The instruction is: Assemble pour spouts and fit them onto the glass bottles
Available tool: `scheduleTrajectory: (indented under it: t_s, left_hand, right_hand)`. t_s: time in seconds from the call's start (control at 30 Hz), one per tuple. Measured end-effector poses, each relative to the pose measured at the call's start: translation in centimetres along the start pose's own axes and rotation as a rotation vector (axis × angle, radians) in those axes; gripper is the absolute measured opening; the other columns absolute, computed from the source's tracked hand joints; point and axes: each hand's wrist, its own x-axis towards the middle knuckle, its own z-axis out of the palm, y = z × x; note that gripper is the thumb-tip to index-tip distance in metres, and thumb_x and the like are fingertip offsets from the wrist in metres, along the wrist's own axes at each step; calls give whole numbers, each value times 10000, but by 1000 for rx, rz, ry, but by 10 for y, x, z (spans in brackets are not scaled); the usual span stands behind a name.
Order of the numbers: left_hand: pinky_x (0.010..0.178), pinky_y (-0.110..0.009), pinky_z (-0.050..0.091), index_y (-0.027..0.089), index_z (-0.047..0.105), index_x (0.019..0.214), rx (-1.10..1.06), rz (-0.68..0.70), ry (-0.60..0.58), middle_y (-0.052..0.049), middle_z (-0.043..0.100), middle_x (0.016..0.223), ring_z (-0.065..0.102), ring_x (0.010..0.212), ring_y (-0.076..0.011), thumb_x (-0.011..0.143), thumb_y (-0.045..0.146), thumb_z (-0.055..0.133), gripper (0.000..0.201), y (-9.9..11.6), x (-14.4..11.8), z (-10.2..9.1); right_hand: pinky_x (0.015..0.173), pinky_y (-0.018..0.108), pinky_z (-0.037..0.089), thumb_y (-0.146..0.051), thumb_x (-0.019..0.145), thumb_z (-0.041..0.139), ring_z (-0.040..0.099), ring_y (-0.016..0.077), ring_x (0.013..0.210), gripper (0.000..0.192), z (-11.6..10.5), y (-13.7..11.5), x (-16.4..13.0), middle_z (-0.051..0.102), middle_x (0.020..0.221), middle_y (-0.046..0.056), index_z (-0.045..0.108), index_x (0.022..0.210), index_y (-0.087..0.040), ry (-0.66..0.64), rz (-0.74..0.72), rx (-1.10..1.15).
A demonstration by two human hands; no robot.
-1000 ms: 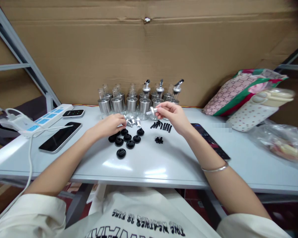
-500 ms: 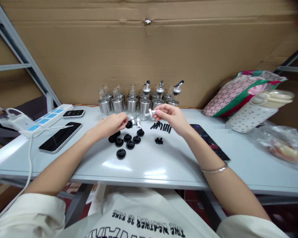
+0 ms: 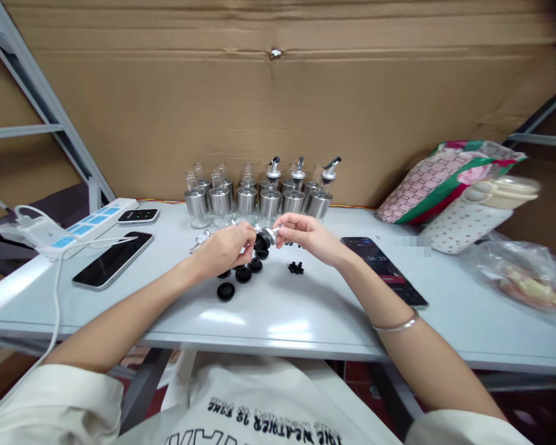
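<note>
One head-worn camera looks forward and down over the table (image 3: 278, 309), close, toward the cardboard wall (image 3: 278, 111).

Plastic bag (image 3: 528, 281) blurred at right edge, black stopper (image 3: 261, 242) half hidden by fingers (image 3: 246, 238)

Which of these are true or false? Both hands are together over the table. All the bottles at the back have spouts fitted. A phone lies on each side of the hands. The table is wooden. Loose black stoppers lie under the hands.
1. True: the left hand and right hand meet at a black stopper and a metal spout.
2. False: only three of the bottles show spouts.
3. True: a phone on the left, another on the right.
4. False: the table is pale grey.
5. True: loose stoppers lie there.
</note>
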Motion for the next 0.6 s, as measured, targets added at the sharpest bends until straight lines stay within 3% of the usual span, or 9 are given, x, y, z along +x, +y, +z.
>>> scheduleTrajectory:
  t_s: [0.23,0.6]
  left_hand:
    - [656,-243,464,195,384,881,-37,-14,21,-37,536,857,544,732,-122,879,137,387,58,1,-1,-1]
    - [699,-260,476,177,422,1057,83,105,12,-64,593,955,584,804,-150,882,124,439,184,-2,-1,0]
  right_hand:
    - [727,318,516,-433,721,745,622,137,675,307,4,0,-1,645,710,-2,607,836,-184,-12,-6,45]
    - [746,322,509,-410,735,738,621,141,693,283,2,0,-1,649,726,5,605,840,-184,-8,-9,21]
